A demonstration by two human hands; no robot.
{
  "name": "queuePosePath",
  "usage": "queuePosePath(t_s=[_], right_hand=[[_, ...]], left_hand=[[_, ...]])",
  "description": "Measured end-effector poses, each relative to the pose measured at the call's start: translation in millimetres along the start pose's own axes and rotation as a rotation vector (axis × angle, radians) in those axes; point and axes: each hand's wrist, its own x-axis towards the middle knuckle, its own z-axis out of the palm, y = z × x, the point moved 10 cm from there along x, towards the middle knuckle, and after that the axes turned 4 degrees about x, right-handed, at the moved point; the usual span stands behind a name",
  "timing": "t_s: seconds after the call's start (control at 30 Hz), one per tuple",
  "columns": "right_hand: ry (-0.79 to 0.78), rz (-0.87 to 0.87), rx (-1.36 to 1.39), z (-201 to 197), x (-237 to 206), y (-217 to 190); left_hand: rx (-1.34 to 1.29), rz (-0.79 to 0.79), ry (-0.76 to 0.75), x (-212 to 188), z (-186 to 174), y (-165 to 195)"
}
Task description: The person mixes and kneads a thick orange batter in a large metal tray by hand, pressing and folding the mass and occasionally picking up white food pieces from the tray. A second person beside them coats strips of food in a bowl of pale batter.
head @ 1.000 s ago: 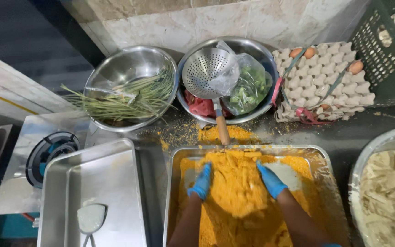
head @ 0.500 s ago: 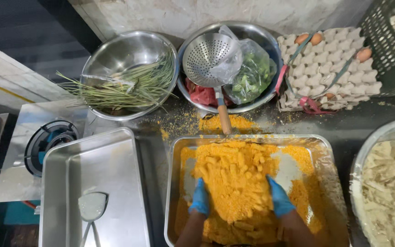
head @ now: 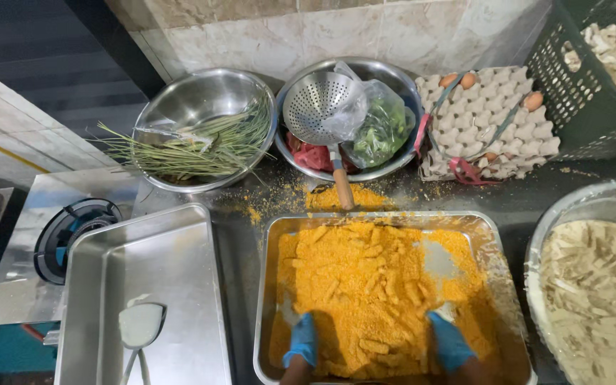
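Pulling Both Hands Back Through the Crumbs

Sitting in the steel tray [head: 497, 246] before me, the orange crumb-coated strips [head: 365, 285] are lying flatter than a second ago. I am dragging my gloved left hand [head: 301, 341] and right hand [head: 450, 342], fingers cupped loosely into crumbs, nearer my body. Beyond, the skimmer ladle [head: 319, 107] is resting in its bowl [head: 393, 75].

- Even, fairly bright light falls from above onto my work
- The steel bowls [head: 204, 107] and empty tray [head: 172, 278] throw soft glare
- Orange crumbs [head: 372, 285] look saturated and sharp
- My gloved hands at the bottom edge are slightly soft
- Upper left corner sinks into dark shadow
- Wide lens bends straight lines near the edges
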Motion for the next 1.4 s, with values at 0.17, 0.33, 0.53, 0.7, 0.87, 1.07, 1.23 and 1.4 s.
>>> queuePosePath(t_s=[0.17, 0.33, 0.53, 0.7, 0.87, 1.07, 1.23, 1.4], right_hand=[[-0.124, 0.062, 0.501, 84, 6, 23], [-0.297, 0.069, 0.669, 72, 17, -6], [0.136, -0.13, -0.062, -62, 21, -15], [0.059, 0.158, 0.085, -26, 29, 60], [0.022, 0.139, 0.077, -5, 37, 76], [0.094, 0.173, -0.028, -55, 32, 76], [0.113, 0.362, 0.062, -33, 27, 104], [0.08, 0.112, -0.152, 8, 31, 95]], left_hand=[[-0.682, -0.46, -0.331, -35, 88, -12], [-0.981, -0.432, -0.396, -27, 82, 17], [0.12, -0.041, 0.096, -5, -56, -12], [0.438, -0.122, -0.149, -10, -10, -35], [0.739, 0.081, -0.041, -5, -19, -6], [0.817, 0.065, 0.11, -7, -66, -15], [0.559, -0.133, -0.067, -5, -39, -41], [-0.283, -0.452, -0.471, -43, 58, -46]])
